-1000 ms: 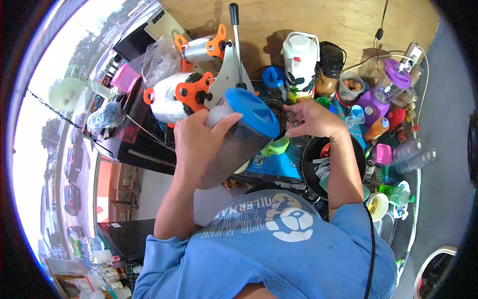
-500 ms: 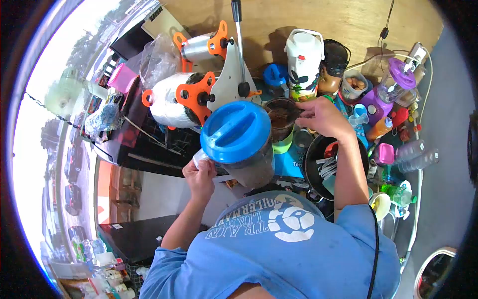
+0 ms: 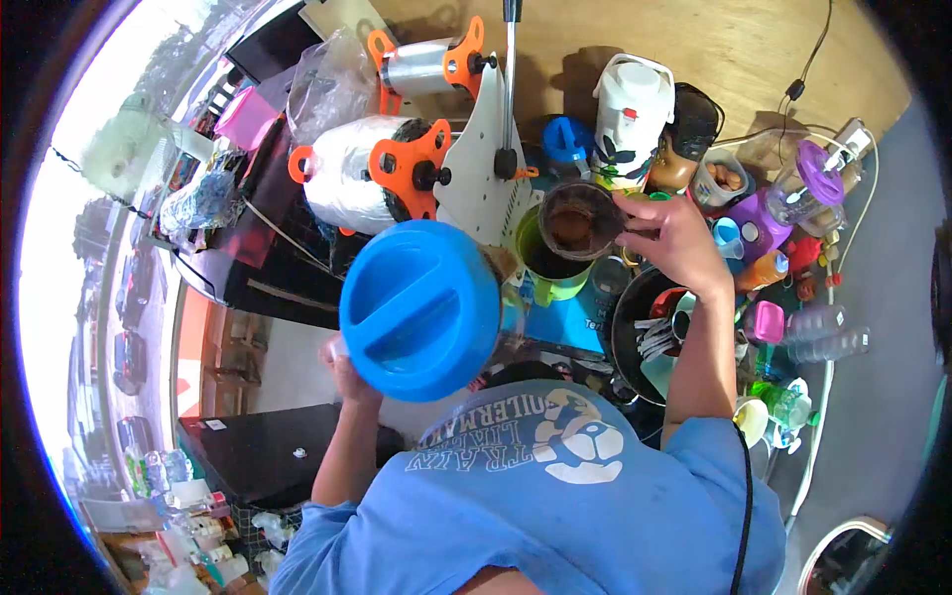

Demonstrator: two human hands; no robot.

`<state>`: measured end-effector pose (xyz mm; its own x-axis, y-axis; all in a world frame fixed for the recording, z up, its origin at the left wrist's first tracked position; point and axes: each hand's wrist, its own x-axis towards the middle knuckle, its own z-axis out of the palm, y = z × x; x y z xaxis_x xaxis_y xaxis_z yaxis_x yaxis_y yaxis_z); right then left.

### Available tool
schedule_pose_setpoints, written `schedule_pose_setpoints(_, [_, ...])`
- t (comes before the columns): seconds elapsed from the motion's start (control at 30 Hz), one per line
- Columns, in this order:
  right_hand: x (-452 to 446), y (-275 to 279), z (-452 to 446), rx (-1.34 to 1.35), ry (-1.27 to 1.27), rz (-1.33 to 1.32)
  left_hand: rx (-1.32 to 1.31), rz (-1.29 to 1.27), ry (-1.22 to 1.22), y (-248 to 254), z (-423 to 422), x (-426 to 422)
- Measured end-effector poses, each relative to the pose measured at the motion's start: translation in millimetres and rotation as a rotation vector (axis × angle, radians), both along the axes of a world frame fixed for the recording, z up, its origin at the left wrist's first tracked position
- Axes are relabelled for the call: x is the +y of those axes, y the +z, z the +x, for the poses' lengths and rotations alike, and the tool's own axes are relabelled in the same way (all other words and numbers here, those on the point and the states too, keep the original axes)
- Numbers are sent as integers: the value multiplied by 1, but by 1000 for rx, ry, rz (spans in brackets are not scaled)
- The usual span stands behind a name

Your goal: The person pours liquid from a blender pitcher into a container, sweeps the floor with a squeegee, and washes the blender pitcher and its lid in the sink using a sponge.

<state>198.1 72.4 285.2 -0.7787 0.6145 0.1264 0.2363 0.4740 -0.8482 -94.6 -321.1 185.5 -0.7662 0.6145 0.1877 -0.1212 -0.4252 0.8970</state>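
My left hand (image 3: 349, 372) is closed round the handle of a large pitcher with a blue lid (image 3: 421, 309); the lid hides most of its body. The pitcher is tilted, its spout side towards a lime-green jug (image 3: 560, 286). My right hand (image 3: 679, 238) pinches the edge of a dark round strainer (image 3: 578, 223), which has brown residue inside. The strainer is tipped above and beside the jug's mouth, so the jug's dark inside shows. I cannot tell whether liquid is flowing.
A cup sealing machine with orange film holders (image 3: 409, 169) stands at the back left. Behind the jug are a blue-lidded container (image 3: 567, 139) and a white thermos (image 3: 632, 114). A black bin of utensils (image 3: 627, 342) sits under my right forearm. Right of it stands a purple blender (image 3: 764, 223).
My left hand has shifted the pitcher left and tilted it, its lid now turned towards me. My right hand has moved the strainer off to the right, uncovering the green jug's mouth.
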Motion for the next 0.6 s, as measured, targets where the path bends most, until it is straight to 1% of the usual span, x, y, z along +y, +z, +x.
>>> schedule_pose_setpoints(0.07, [-3, 6, 2, -6, 22, -41, 20, 28, 64, -3, -4, -12])
schedule_pose_setpoints(0.1, [-4, 10, 3, -6, 16, -94, 109, 65, 25, -5, -5, -18])
schedule_pose_setpoints(0.13, [-6, 11, 3, -6, 11, -148, 103, 65, 33, -7, -6, -20])
schedule_pose_setpoints(0.17, [-6, 10, 3, -13, 19, -147, 106, 105, 53, -10, -5, -23])
schedule_pose_setpoints(0.27, [-2, 4, 6, -55, 9, -139, 40, 99, 94, -7, -2, -29])
schedule_pose_setpoints(0.33, [-1, 2, 7, 45, 13, -141, 115, 53, 129, 3, 5, -27])
schedule_pose_setpoints(0.37, [-4, 6, 6, 80, 4, -105, 161, 52, 79, -1, 0, -32])
schedule_pose_setpoints(0.4, [-6, 10, 7, 74, 4, -97, 155, 59, 80, 0, 2, -32])
schedule_pose_setpoints(0.47, [-8, 15, 9, 39, 1, -121, 264, 23, 68, 7, 5, -32])
schedule_pose_setpoints(0.6, [-14, 21, 11, 26, 5, -84, 233, 17, 115, 5, 8, -36])
